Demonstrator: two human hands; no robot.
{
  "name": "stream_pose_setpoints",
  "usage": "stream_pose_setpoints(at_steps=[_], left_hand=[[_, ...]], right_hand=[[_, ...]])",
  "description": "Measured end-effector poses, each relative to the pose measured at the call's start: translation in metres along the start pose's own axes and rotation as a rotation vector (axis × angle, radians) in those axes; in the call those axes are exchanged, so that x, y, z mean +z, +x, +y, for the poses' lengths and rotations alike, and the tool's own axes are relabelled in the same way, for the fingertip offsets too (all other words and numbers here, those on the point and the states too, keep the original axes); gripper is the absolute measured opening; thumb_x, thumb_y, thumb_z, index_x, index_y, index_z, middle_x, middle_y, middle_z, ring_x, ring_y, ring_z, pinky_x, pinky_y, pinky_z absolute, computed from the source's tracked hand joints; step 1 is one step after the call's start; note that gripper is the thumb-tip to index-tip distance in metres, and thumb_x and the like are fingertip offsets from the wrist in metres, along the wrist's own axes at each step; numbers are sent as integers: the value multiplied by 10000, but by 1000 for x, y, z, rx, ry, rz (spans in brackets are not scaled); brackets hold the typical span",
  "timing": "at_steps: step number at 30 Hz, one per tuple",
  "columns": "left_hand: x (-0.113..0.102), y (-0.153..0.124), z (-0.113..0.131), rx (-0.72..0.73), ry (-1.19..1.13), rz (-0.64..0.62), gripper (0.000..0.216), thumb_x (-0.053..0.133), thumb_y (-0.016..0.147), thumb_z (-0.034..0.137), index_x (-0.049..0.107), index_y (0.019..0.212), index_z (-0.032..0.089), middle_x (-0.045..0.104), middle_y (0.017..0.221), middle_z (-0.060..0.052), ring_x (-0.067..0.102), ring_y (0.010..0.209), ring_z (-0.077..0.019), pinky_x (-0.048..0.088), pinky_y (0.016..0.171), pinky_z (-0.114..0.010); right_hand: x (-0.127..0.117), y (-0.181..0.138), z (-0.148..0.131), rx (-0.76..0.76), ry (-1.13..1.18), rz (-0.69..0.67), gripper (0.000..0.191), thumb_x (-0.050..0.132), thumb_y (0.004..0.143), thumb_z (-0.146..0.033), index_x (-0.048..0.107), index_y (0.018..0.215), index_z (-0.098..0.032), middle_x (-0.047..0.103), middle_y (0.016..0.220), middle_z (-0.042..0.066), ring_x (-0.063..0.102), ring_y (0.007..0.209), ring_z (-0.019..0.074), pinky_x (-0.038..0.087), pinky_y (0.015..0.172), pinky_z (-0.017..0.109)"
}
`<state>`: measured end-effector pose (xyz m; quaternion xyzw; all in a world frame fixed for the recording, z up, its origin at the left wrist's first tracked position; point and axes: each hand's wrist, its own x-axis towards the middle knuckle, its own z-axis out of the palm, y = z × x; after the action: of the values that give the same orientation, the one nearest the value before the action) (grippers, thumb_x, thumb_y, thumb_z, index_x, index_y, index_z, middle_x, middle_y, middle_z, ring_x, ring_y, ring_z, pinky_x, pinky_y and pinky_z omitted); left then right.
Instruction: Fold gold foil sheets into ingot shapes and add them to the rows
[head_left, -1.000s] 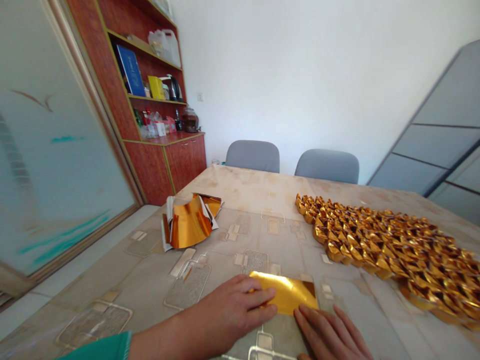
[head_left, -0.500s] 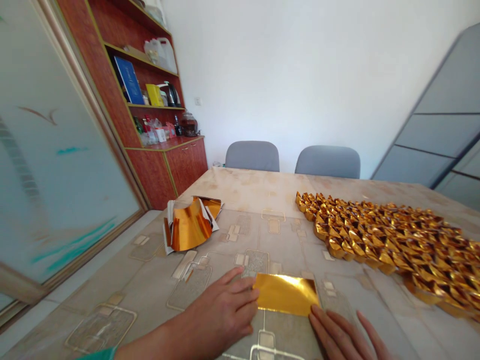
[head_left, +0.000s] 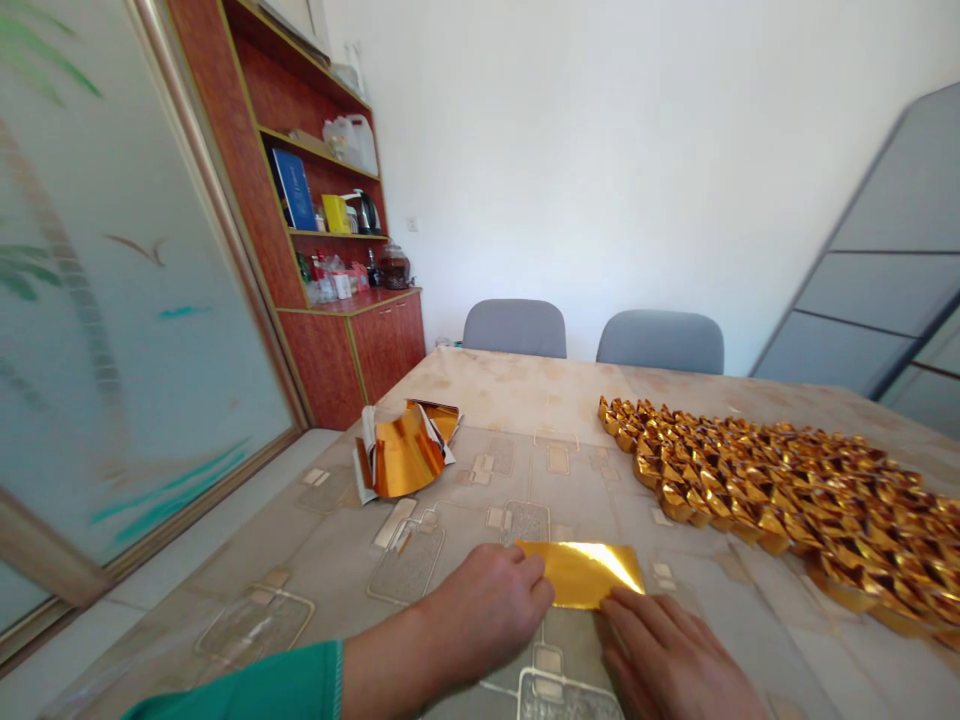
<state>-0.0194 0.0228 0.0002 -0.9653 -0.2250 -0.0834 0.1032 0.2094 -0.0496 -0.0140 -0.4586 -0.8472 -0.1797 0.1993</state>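
Left hand: The left hand (head_left: 499,600) has its fingers curled in at the left end of the gold paper (head_left: 589,572). The thumb is hidden, so I cannot tell if it pinches the paper.
Right hand: The right hand (head_left: 671,645) reaches its fingers out to the paper's near edge, by the right corner. They touch it, but I cannot tell if they grip, as the thumb is hidden.
Gold paper: It lies on the table in front of the person, long side going left to right. With a hand at each end, it probably cannot slide or curl up.
Green sleeve: The green sleeve (head_left: 255,685) stops above the left wrist, well off the paper.
Bent gold sheets: The bent gold sheets (head_left: 409,455) sit farther off to the left, with white backs showing. Maybe they are there to be easy to reach.
Folded gold shapes: Lots of folded gold shapes (head_left: 765,480) stand close together on the right, perhaps so they take up less room.
Table: The patterned table (head_left: 487,375) holds all of this.
Chairs: Two grey chairs (head_left: 514,328) stand at the far side.
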Motion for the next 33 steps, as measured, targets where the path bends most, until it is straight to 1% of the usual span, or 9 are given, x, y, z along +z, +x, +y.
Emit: stream_pose_setpoints(at_steps=[2, 6, 10, 13, 18, 22, 26, 28, 33], left_hand=[[2, 1, -1, -22, -6, -11, 78, 595, 901, 190, 579, 830, 162, 648, 794, -28, 603, 691, -188, 461, 565, -293], [-5, 0, -6, -102, -98, -56, 71, 588, 903, 235, 594, 859, 180, 666, 858, -10, 619, 740, -171, 481, 639, -281], [-13, 1, -4, -155, -132, -70, 161, 635, 858, 346, 608, 858, 188, 672, 862, -14, 635, 759, -190, 483, 645, -287], [-13, 6, 0, -157, -91, -99, 124, 620, 864, 298, 625, 834, 178, 681, 829, -27, 650, 736, -199, 480, 628, -290], [-11, 15, 4, -170, -68, -131, 103, 551, 890, 194, 627, 827, 168, 691, 809, -41, 653, 696, -206, 479, 595, -304], [-9, 11, 3, -230, -99, -72, 99, 543, 899, 226, 612, 846, 179, 689, 826, -33, 645, 727, -212, 488, 628, -319], [-5, -2, -1, -154, -203, 14, 90, 604, 884, 282, 601, 871, 192, 677, 876, -12, 614, 796, -198, 471, 650, -293], [-2, -10, -2, -112, -257, 53, 62, 564, 913, 235, 606, 894, 194, 673, 872, -4, 596, 789, -180, 457, 655, -278], [4, -22, 3, -22, -295, 167, 206, 468, 970, 210, 598, 814, 175, 653, 815, -9, 542, 725, -153, 426, 655, -269]], right_hand=[[13, 12, -12, 51, 78, -63, 169, 546, 825, -105, 632, 878, -240, 717, 863, 21, 661, 770, 205, 493, 645, 288], [28, 28, -18, 75, 35, -110, 179, 665, 756, -54, 622, 744, -228, 667, 758, 13, 636, 722, 223, 463, 612, 300], [26, 33, -10, 13, -2, -134, 228, 703, 692, -2, 641, 733, -218, 669, 742, 1, 625, 665, 209, 419, 565, 293], [22, 37, -10, 18, 0, -118, 205, 707, 707, -13, 652, 721, -210, 671, 727, 3, 625, 658, 207, 410, 568, 296], [18, 43, -17, 105, 68, -113, 99, 738, 768, -152, 658, 765, -210, 669, 772, 16, 621, 728, 215, 425, 633, 307], [21, 43, -16, 72, 39, -115, 169, 744, 743, -74, 636, 750, -203, 656, 761, 11, 596, 706, 206, 400, 612, 302], [23, 31, -10, 70, 95, -105, 210, 767, 720, -62, 620, 752, -208, 643, 748, -1, 575, 676, 192, 373, 581, 294], [21, 23, -8, 68, 136, -97, 215, 751, 732, -53, 608, 751, -213, 634, 746, -6, 568, 671, 187, 370, 578, 288], [11, 8, -10, 48, 242, -145, 167, 633, 827, -57, 586, 784, -211, 623, 787, 10, 567, 722, 193, 407, 628, 280]])
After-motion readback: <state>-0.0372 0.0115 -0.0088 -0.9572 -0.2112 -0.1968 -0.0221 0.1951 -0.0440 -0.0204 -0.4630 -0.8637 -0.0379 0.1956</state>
